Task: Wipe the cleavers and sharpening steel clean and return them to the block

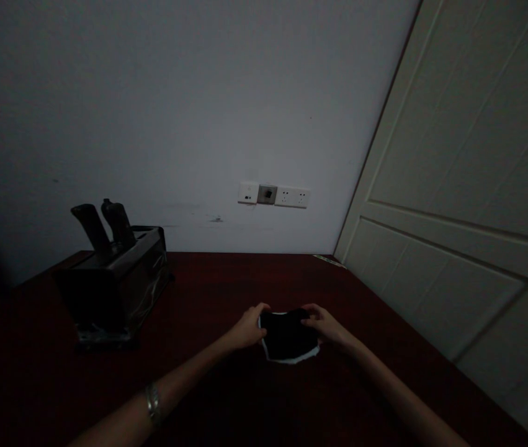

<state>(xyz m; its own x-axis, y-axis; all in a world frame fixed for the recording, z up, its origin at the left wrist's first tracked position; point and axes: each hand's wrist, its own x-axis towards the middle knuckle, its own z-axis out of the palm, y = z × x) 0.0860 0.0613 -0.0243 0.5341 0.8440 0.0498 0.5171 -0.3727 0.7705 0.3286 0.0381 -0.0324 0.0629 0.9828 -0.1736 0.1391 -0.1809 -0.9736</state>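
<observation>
A small black cloth with a white edge point(288, 338) lies on the dark red table point(226, 279), in the middle. My left hand point(249, 326) pinches its left top corner, fingers curled. My right hand point(323, 323) grips its right top edge, fingers curled over the cloth. A metal bracelet point(152, 402) is on my left wrist.
A black knife block point(117, 282) with two dark handles sticking up stands at the left of the table. The wall behind carries a row of white sockets point(273, 195). A pale panelled door point(459, 186) runs along the table's right side.
</observation>
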